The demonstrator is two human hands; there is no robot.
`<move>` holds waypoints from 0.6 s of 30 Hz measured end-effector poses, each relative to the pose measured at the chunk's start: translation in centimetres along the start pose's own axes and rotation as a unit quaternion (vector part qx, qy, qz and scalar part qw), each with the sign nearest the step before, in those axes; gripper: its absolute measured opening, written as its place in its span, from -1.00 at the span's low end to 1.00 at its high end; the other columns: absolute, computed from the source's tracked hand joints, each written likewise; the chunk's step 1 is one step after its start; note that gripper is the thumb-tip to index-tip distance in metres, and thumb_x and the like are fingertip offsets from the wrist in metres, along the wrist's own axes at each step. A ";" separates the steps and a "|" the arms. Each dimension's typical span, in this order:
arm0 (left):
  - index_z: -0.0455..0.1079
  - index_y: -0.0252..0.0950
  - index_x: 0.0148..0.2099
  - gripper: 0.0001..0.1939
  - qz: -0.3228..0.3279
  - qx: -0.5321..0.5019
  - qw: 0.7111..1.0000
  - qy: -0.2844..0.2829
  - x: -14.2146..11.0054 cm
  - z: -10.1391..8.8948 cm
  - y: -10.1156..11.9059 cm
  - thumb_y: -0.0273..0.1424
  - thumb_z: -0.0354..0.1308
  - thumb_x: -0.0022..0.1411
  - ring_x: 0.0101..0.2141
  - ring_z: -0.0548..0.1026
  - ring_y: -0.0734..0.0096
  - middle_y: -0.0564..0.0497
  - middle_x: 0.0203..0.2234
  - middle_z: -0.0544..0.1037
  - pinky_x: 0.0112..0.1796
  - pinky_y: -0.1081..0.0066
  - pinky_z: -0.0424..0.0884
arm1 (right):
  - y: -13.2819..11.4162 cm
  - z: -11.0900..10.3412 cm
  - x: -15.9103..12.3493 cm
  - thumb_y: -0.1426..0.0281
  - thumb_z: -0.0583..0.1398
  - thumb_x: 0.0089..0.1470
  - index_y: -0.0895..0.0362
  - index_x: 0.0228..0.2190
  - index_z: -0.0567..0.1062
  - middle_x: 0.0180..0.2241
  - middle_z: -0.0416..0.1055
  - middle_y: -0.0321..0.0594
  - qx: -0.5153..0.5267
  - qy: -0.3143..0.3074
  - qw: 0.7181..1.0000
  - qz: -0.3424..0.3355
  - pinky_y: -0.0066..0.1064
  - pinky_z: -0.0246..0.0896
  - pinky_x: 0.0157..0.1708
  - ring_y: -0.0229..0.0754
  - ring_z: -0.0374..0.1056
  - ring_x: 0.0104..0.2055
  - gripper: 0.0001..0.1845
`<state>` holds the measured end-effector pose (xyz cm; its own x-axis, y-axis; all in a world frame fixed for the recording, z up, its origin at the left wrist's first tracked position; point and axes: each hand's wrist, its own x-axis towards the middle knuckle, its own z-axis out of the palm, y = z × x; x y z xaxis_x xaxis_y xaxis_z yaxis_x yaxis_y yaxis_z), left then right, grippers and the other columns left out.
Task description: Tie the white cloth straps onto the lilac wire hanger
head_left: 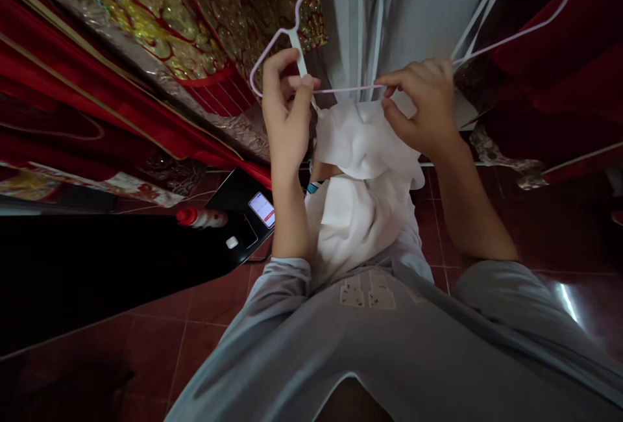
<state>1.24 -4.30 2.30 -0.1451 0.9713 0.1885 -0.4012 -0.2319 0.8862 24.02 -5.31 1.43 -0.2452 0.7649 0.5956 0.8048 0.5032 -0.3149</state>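
Observation:
A lilac clothes hanger (348,89) spans the upper middle, its top cut off by the frame edge. At its left end, my left hand (289,104) is closed, thumb and fingers around a white strap (298,52) and close to the hanger's lower bar. My right hand (423,104) pinches that bar with thumb and fingertips farther right. More white straps (479,19) cross the hanger's right end. Below the bar a white garment (360,139) with ruffled folds hangs in front of my lap, its lower part bunched up.
Red and gold sequined clothes (204,13) hang close on the left, and dark red cloth (549,71) on the right. A black table (121,266) at left bears a red-capped bottle (202,217), a lit phone (263,209) and a small white case (232,242). Red tiles (204,305) cover the floor.

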 end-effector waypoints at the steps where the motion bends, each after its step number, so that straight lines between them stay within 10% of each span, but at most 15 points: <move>1: 0.45 -0.11 -0.05 -0.75 0.037 0.018 0.999 0.002 0.2 0.3 0.4 -0.61 0.13 0.48 -0.32 0.56 0.20 0.04 -0.37 0.56 -0.48 0.42 0.33 | 0.1 0.1 0.0 0.20 0.05 0.20 -0.18 -0.10 0.46 -0.24 0.51 -0.19 -0.002 0.005 1.000 -0.002 0.07 0.13 0.08 0.08 0.36 -0.08 -0.72; 4: 0.39 -0.25 -0.14 -0.74 0.109 0.038 0.993 -0.002 1.0 0.6 2.3 -0.64 -0.04 0.54 -0.62 0.32 0.40 0.03 -0.43 0.53 -0.60 0.43 0.07 | 0.2 0.3 0.0 0.20 0.05 0.20 -0.17 -0.11 0.45 -0.26 0.51 -0.21 -0.001 0.018 1.000 -0.011 0.05 0.15 0.07 0.05 0.37 -0.11 -0.74; 10: 0.33 -0.22 0.22 -0.46 -0.066 -0.113 0.991 -0.029 1.8 0.4 6.8 -0.27 -0.46 0.63 -0.59 0.26 0.30 -0.07 -0.08 0.58 -0.61 0.34 0.19 | 0.2 0.3 -0.1 0.22 0.08 0.17 -0.17 -0.12 0.46 -0.26 0.51 -0.22 0.027 0.025 0.999 -0.017 0.04 0.15 0.06 0.03 0.38 -0.13 -0.74; 18: 0.26 -0.32 0.00 -0.75 0.082 -0.124 0.979 0.141 3.4 -2.5 3.8 -0.68 -0.19 0.60 -0.69 0.09 0.56 0.10 -0.37 0.52 -0.68 0.52 -0.01 | 1.1 -0.5 -0.2 0.21 0.09 0.19 -0.14 -0.15 0.50 -0.33 0.51 -0.24 0.046 0.057 0.997 -0.036 0.03 0.14 0.04 -0.03 0.35 -0.17 -0.76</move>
<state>-3.04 -2.00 5.25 -0.4558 0.8748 0.1642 -0.5531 -0.4229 0.7178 25.28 -5.07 1.37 -0.2339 0.6779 0.6970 0.7331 0.5938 -0.3315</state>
